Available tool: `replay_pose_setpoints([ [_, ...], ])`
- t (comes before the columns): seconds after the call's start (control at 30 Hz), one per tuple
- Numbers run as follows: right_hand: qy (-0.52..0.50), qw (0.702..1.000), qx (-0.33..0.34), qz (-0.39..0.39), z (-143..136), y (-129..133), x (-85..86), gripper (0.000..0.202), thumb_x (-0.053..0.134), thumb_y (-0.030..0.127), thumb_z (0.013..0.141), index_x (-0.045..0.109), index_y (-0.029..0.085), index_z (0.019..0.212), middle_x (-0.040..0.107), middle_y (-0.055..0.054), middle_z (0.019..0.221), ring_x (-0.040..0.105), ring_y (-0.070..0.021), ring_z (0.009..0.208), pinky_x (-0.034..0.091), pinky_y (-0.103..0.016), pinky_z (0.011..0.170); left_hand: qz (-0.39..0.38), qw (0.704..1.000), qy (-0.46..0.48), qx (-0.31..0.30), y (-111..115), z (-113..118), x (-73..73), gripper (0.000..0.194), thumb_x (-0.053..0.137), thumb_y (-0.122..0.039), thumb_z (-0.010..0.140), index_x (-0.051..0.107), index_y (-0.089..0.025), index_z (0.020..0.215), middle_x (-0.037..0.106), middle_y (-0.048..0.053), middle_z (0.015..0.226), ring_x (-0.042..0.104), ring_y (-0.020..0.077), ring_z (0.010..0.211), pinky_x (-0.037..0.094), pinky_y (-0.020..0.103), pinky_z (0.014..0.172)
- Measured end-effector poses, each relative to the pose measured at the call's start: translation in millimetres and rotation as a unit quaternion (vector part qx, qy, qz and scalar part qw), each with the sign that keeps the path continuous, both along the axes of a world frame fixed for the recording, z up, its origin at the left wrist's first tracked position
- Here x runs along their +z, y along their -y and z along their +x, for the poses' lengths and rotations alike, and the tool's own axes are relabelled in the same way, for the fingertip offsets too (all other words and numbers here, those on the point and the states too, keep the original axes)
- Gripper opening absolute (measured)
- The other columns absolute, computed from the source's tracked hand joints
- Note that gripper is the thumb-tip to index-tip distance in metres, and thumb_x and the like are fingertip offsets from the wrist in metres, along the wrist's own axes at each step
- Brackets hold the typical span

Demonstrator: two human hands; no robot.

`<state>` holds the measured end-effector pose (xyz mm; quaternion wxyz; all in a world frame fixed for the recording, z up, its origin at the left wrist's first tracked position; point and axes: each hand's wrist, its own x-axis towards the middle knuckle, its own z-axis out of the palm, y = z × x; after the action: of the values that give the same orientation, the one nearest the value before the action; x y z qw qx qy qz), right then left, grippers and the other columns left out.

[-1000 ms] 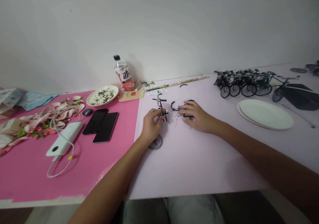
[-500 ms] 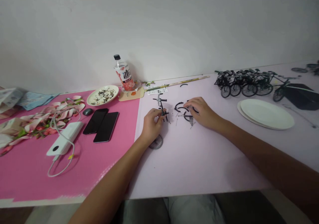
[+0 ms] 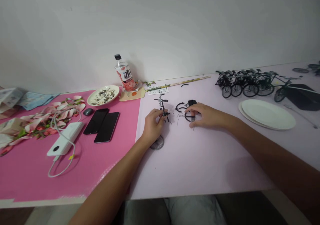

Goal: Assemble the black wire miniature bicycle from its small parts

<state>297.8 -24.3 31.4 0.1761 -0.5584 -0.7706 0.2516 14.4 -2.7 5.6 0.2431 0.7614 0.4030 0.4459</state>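
My left hand (image 3: 153,123) pinches a small black bicycle frame (image 3: 163,106), whose handlebars point away from me. Below that hand a spoked wheel (image 3: 157,142) rests on the pale table, partly covered by my wrist. My right hand (image 3: 203,115) is over the loose parts, thumb and fingers apart, with nothing seen held. Curved black pieces (image 3: 180,107) lie between my hands, and a dark part (image 3: 192,102) sits just beyond my right fingers. Thin rods and a small grey part lie under and beside the right fingertips, partly hidden.
Several assembled model bicycles (image 3: 246,83) stand at the back right, behind white plates (image 3: 268,114). To the left are two phones (image 3: 107,126), a white power bank (image 3: 65,139), artificial petals (image 3: 37,120), a bowl (image 3: 103,95) and a bottle (image 3: 125,75).
My right hand has shifted slightly and its thumb and fingers have spread, uncovering the dark part behind them. My left hand keeps its hold on the frame.
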Motion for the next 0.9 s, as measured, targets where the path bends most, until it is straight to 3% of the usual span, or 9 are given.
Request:
replay_pose_setpoints([
  [0.3, -0.061, 0.998, 0.024, 0.002, -8.5, 2.0, -1.5, 0.050, 0.082, 0.037, 0.075, 0.070, 0.030, 0.123, 0.060, -0.002, 0.094, 0.057, -0.0194, 0.080, 0.046, -0.032, 0.070, -0.008, 1.000, 0.005, -0.001, -0.5, -0.6, -0.1, 0.018, 0.061, -0.017, 0.093, 0.077, -0.019, 0.100, 0.070, 0.006, 0.097, 0.066, 0.0189, 0.089, 0.056, 0.033, 0.089],
  [0.47, -0.092, 0.996, -0.002, 0.005, -9.3, -0.7, -6.6, 0.042, 0.077, 0.033, 0.080, 0.072, 0.029, 0.122, 0.067, -0.001, 0.090, 0.060, -0.0192, 0.079, 0.048, -0.032, 0.070, -0.010, 1.000, 0.007, 0.009, 0.1, 1.0, 1.2, 0.015, 0.064, -0.027, 0.094, 0.076, -0.019, 0.097, 0.072, 0.007, 0.097, 0.066, 0.0199, 0.088, 0.055, 0.035, 0.088],
  [0.6, -0.103, 0.990, -0.014, 0.096, -8.8, -3.3, -6.3, 0.028, 0.072, 0.028, 0.085, 0.076, 0.026, 0.112, 0.073, -0.004, 0.096, 0.066, -0.0214, 0.084, 0.054, -0.035, 0.075, -0.012, 1.000, 0.014, 0.021, 1.9, 3.3, 3.0, 0.016, 0.064, -0.032, 0.095, 0.072, -0.020, 0.090, 0.075, 0.007, 0.099, 0.066, 0.0199, 0.086, 0.054, 0.035, 0.086],
  [0.77, -0.114, 0.956, 0.042, 0.265, -14.8, 0.0, -4.8, 0.021, 0.054, 0.022, 0.101, 0.075, 0.024, 0.106, 0.077, -0.006, 0.100, 0.072, -0.0215, 0.091, 0.059, -0.037, 0.086, -0.019, 0.999, 0.022, 0.018, 3.9, 3.5, 5.7, 0.012, 0.063, -0.029, 0.092, 0.067, -0.020, 0.086, 0.077, 0.007, 0.102, 0.065, 0.0188, 0.085, 0.053, 0.034, 0.086],
  [0.9, -0.104, 0.936, 0.062, 0.331, -24.3, 7.9, -7.5, 0.016, 0.059, 0.023, 0.103, 0.076, 0.024, 0.104, 0.080, -0.004, 0.100, 0.075, -0.0197, 0.089, 0.061, -0.033, 0.084, -0.018, 1.000, 0.013, 0.017, 3.4, 2.7, 5.9, 0.012, 0.063, -0.030, 0.091, 0.066, -0.020, 0.086, 0.074, 0.005, 0.092, 0.064, 0.0189, 0.084, 0.052, 0.033, 0.085],
])
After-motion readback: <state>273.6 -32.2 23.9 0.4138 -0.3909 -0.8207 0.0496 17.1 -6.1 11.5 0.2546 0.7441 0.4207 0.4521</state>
